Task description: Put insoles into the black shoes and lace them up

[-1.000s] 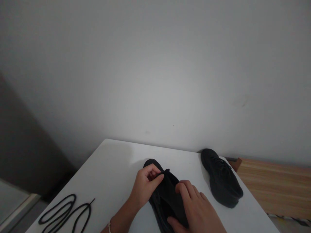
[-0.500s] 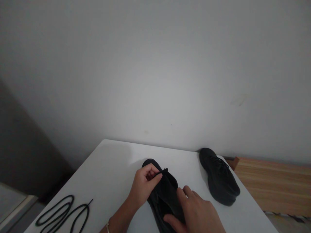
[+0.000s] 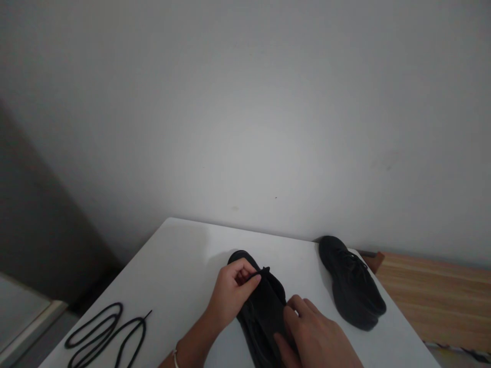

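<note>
A black shoe (image 3: 264, 313) lies on the white table in front of me, toe pointing away. With thumb and fingers my left hand (image 3: 233, 289) pinches the upper part of this shoe, near its tongue. My right hand (image 3: 312, 329) is closed at the shoe's right side by the opening, fingers curled on its edge; part of its grip is hidden. A loose black shoelace (image 3: 105, 335) lies in loops to the left of the hands. The other black shoe (image 3: 349, 281), with its lace in, stands at the table's right edge.
The white table (image 3: 192, 245) stands against a pale wall (image 3: 245, 128). Beyond its right edge is a wooden surface (image 3: 433, 296). At the lower left are a dark area and a pale-edged piece of furniture (image 3: 30, 327).
My right hand's thumb has moved out of the shoe opening toward the right side. My left hand keeps its pinch. The whole view has shifted slightly.
</note>
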`<state>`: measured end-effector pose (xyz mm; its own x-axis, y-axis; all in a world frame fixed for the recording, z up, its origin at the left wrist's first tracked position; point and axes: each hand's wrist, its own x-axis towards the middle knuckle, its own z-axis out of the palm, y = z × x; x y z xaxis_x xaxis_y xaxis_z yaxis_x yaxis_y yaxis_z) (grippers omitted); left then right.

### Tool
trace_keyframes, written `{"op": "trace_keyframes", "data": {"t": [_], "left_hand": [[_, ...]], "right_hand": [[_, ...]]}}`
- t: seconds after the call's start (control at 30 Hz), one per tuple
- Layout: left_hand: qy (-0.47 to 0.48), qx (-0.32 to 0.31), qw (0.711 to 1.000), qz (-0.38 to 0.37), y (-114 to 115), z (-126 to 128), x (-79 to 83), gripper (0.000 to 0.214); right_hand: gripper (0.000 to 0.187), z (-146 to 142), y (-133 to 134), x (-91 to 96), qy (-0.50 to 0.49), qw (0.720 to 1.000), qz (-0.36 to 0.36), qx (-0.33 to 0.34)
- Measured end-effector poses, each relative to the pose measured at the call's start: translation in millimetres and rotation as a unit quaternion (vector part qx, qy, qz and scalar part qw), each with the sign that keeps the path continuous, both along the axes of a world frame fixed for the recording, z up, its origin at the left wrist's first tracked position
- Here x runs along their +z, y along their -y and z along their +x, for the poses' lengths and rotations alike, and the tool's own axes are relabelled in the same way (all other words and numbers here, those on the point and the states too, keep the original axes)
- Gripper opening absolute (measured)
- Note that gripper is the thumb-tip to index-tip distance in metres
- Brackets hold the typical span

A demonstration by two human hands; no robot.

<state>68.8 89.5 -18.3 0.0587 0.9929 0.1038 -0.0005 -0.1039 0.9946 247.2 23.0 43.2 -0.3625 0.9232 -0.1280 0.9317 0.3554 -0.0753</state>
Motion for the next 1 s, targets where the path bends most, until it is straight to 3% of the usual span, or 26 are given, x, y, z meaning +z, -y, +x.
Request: {"op": "trace_keyframes", "data": {"t": [0.07, 0.17, 0.27, 0.37, 0.57, 0.73, 1.0], "left_hand": [[-0.001, 0.0, 1.0, 0.001, 0, 0, 0.4, 0.017], [-0.003, -0.001, 1.0, 0.002, 0, 0, 0.8, 0.017], [-0.003, -0.005, 1.0, 0.003, 0, 0, 0.4, 0.018], [-0.002, -0.005, 1.0, 0.005, -1, 0, -0.5, 0.018], [-0.001, -0.003, 1.0, 0.004, -1, 1, -0.7, 0.018], [-0.002, -0.001, 1.0, 0.005, 0, 1, -0.2, 0.018], [-0.002, -0.002, 1.0, 0.006, -1, 1, -1.3, 0.016]], "right_hand": [[0.014, -6, -1, 8.5, 0.013, 0.999, -0.041, -0.019], [0.038, -18, -4, 20.3, 0.041, 0.993, -0.096, -0.046], [0.048, -24, -6, 22.6, 0.066, 0.993, -0.092, -0.027], [0.045, -23, -6, 18.0, 0.069, 0.996, -0.055, 0.023], [0.012, -11, -5, 8.2, 0.029, 0.999, -0.013, 0.032], [0.021, -9, -7, 1.8, 0.017, 0.999, -0.004, 0.044], [0.031, -32, -17, 3.2, 0.046, 0.998, -0.036, 0.021]]}}
